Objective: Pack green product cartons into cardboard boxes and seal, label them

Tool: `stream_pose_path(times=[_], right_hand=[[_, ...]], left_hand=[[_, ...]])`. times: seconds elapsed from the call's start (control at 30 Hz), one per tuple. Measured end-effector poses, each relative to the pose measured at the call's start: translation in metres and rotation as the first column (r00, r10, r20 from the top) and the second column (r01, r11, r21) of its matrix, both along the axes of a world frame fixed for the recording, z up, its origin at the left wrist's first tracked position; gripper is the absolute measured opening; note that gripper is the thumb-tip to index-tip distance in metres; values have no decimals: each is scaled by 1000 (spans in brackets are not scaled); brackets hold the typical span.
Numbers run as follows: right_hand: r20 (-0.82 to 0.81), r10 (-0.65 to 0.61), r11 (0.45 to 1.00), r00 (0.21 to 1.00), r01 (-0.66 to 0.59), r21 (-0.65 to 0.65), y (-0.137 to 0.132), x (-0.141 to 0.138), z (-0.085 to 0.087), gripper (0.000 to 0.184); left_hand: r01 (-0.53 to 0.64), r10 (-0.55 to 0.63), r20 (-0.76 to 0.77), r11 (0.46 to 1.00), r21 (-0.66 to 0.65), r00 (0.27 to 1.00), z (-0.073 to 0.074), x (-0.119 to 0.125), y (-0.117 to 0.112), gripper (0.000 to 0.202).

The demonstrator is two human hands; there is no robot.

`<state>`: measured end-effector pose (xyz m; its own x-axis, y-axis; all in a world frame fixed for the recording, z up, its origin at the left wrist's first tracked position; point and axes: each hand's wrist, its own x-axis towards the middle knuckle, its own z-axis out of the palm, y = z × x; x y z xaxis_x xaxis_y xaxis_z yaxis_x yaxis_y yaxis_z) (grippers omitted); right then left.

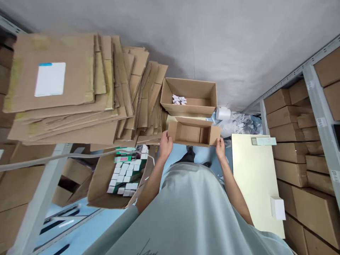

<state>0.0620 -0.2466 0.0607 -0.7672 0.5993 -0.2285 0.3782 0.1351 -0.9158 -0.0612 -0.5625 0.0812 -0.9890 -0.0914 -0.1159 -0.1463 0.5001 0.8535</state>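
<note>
Head view: your hands are apart, each gripping one end of the small open box [188,134], which is in front of you, near the larger open box [190,110].

Risks, left to right. The flattened cardboard [87,102] is stacked unevenly; a knock could send sheets sliding towards the carton [102,180] below. The pale cable [98,155] passes near that carton and could snag your sleeve. Your left hand [166,144] grips the left end, your right hand [220,148] the right; unequal pull could bend the walls out of square. The slim green box [264,141] appears to overhang the yellow board [249,173], and the white box [277,208] stands at its edge; a brush could topple either.

Materials, same order. Sheets: brown, ragged-edged, with yellowed tape. Carton contents: slender oblong packs [124,177] with white ends. Held box: plain brown card, rectangular. Larger box: similar card, containing crumpled paper [179,100]. White roll [223,113]: smooth, cylindrical. Board: flat, pale. Shelved cartons [289,159]: square-edged, closely stacked.
</note>
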Motion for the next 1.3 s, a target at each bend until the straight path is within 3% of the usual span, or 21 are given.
stream_pose_path(times=[0.2,0.33,0.47,0.57,0.63,0.73,0.8,0.87,0.93,1.0,1.1,1.2,1.3], right_hand=[[67,-29,999,997,26,45,-14,-73,-14,65],[105,-65,995,992,56,87,-13,-96,-9,71],[86,-151,967,985,129,219,-13,-101,19,72],[-34,-146,888,989,146,436,-17,-118,55,62],[-96,-50,843,994,94,529,-22,-144,79,53],[-83,156,784,984,-72,616,-30,-199,104,45],[34,278,722,960,-232,652,-31,-237,111,41],[219,307,662,926,-373,650,-28,-270,111,37],[419,272,621,866,-491,611,-19,-297,106,38],[606,242,580,757,-614,535,-9,-319,100,40],[856,248,486,453,-823,294,0,-349,86,59],[944,268,439,193,-897,58,1,-373,68,78],[950,297,435,101,-899,-40,-1,-385,50,79]], left_hand=[[106,-109,-21,990,-93,994,-2,-60,-9,52],[130,-137,-50,985,-112,989,14,-80,-11,70],[209,-215,-246,977,-48,945,42,-106,2,84],[285,-281,-295,958,-29,913,48,-139,19,83],[334,-354,-266,935,-117,897,44,-159,28,76],[384,-453,-165,862,-332,876,37,-178,34,49],[390,-480,-107,806,-445,871,36,-181,34,32],[381,-480,-78,775,-504,874,39,-180,31,23],[380,-480,-63,762,-525,875,42,-177,29,20],[386,-482,-47,753,-533,875,45,-175,28,18],[397,-485,-19,735,-550,874,46,-173,29,19],[401,-480,9,721,-566,877,47,-175,33,19],[403,-474,25,717,-569,880,47,-178,35,20]])
